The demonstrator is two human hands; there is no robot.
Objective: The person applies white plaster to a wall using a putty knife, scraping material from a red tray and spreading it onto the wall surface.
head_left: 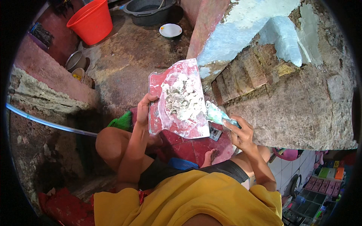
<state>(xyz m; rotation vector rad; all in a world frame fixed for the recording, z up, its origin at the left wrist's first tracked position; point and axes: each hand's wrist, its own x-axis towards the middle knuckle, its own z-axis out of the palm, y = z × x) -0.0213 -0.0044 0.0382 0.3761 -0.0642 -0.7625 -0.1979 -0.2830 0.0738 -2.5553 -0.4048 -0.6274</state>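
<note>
You sit low, knees apart, in a yellow shirt (188, 199) and dark shorts, over a floor of dark red tiles (184, 150) between your feet. Your left hand (144, 107) is closed on the left edge of a red board (155, 86), thumb on top, the other fingers mostly hidden beneath. The board is held up in front of you, above the floor, with a heap of lumpy white paste (183, 98) in its middle and thinner smears around it. Your right hand (241, 133) is curled around the handle of a scraper (215, 113), whose paste-coated end lies at the board's right edge; you cannot tell from here whether the two touch.

To your right stands a rough grey wall (298, 113), with pale blue paint (245, 28) flaking over its upper part and a ribbed brown patch (241, 77) laid bare beside it. Ahead, the floor turns to stained, worn concrete (128, 56). A red bucket (92, 22) stands at the far left, a black tub (149, 11) to the right of it, and a white plate (170, 30) just in front of the tub. At your left, a blue-white hose (49, 121) runs past a peeling pink wall (56, 84). Lower right, white tiles (288, 171) border a crowd of colourful goods (328, 184).
</note>
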